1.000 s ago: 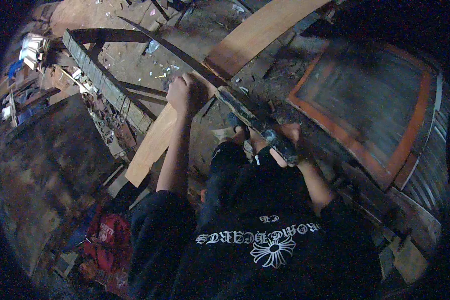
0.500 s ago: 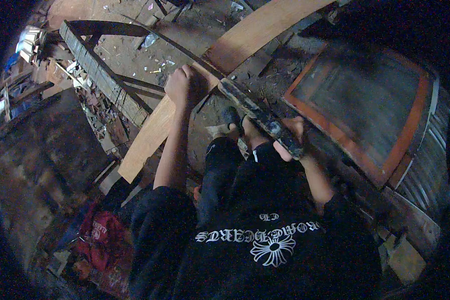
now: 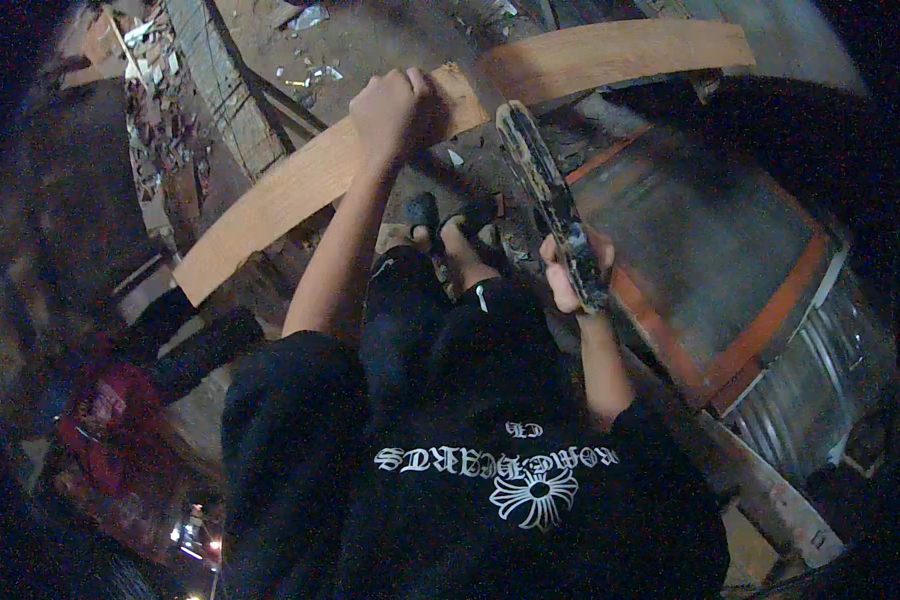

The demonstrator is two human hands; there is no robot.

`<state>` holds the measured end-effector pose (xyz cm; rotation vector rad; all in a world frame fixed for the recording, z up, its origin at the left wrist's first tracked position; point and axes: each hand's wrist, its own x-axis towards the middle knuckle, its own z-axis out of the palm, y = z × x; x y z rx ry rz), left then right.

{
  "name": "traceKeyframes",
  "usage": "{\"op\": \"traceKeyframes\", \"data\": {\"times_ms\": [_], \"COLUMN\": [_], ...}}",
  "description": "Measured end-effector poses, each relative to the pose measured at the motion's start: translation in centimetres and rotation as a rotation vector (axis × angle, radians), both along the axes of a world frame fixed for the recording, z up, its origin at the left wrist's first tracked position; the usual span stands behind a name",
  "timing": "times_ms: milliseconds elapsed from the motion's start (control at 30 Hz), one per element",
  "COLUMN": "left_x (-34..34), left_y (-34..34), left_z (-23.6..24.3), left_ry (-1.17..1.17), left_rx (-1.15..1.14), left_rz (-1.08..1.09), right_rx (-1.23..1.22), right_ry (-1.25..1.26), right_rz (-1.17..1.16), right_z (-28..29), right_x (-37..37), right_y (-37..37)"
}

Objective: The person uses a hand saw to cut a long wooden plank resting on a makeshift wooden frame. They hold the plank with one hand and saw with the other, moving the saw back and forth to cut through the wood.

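- Beneath and around the held board (image 3: 280, 200), brown earth ground (image 3: 400, 40) spreads, rough and strewn.
- Right of the held board, an orange frame (image 3: 770, 325), flat and four-sided, encloses a dull grey panel (image 3: 690, 230) with a smeared, cloudy surface.
- The held board itself, the thing being worked, lies slantwise in front of the person: pale tan wood, flat, long, smooth-faced, with a ragged right end.
- Beyond that ragged end, a second board (image 3: 610, 55) of like tan wood, a narrow gap between them.
- Behind the held board, a weathered grey beam (image 3: 225, 95), coarse and cracked.
- Far right of it, ridged corrugated metal (image 3: 810, 345).
- Left of its near end and lower, red fabric (image 3: 110, 420), dim and blurred.
- Right of its ragged end, a long tool (image 3: 545, 190) with a scuffed, dark-stained grip; its far part is hard to make out.
- On the held board, the left hand (image 3: 385, 110), fingers curled tight over the far edge, tips hidden.
- Right of it, the right hand (image 3: 563, 285), fingers wrapped round the tool's lower end.
- Behind it, small pale scraps (image 3: 315, 75).
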<state>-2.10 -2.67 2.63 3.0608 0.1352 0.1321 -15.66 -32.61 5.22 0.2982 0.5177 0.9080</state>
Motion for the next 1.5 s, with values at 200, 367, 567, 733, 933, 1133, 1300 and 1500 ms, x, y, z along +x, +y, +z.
{"op": "traceKeyframes", "data": {"times_ms": [200, 367, 567, 733, 933, 1133, 1300, 1500], "left_x": [-0.6, 0.5, 0.5, 0.4, 0.4, 0.7, 0.4, 0.6], "left_y": [1.0, 0.3, 1.3, 0.8, 0.9, 1.0, 1.2, 1.3], "left_z": [-1.5, -1.3, -2.0, -1.8, -0.8, -3.6, -4.3, -4.0], "left_ry": [-0.023, 0.134, 0.016, 0.067, 0.150, -0.035, -0.099, 0.018], "left_rx": [-0.020, -0.166, -0.034, -0.061, -0.066, -0.082, -0.122, -0.131], "left_rz": [-0.015, 0.148, 0.039, 0.014, 0.028, 0.143, 0.131, 0.137], "right_rx": [0.034, -0.696, -1.495, -1.367, -1.360, -1.342, -1.333, -1.309], "right_ry": [0.293, -0.084, -1.328, -1.101, -1.116, -1.124, -1.136, -1.291], "right_rz": [-0.035, -0.092, -0.003, 0.031, 0.081, 0.101, 0.126, 0.234], "right_z": [-2.4, -3.6, 5.3, 4.3, 4.5, 4.8, 4.1, 0.2], "right_x": [-4.4, -7.4, -1.3, -4.0, -3.7, -3.3, -3.2, -2.0], "right_y": [-3.6, -5.5, 3.6, -1.2, -1.2, -2.1, -2.7, -3.2]}}
